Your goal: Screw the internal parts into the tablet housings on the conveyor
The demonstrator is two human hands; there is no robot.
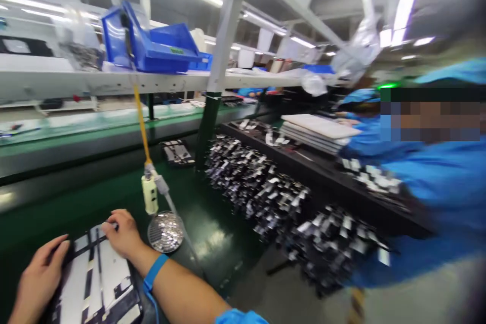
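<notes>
A flat black-and-white panel [99, 283] with dark strips lies on the green bench at the lower left. My left hand [38, 276] rests on its left edge with fingers curled over it. My right hand [122, 235] presses on the panel's top edge, fingers bent down; a blue wrist strap [155, 272] circles that wrist. Just right of my right hand sits a round dish of small shiny screws [165, 232]. A cream electric screwdriver [150, 193] hangs above the dish on a yellow cord.
Rows of small black-and-white parts [261, 187] cover the bench to the right. A co-worker in a blue coat [433, 187] stands at right beside a stack of white panels [319, 129]. Blue bins [152, 43] sit on the overhead shelf. A steel post [212, 96] rises mid-bench.
</notes>
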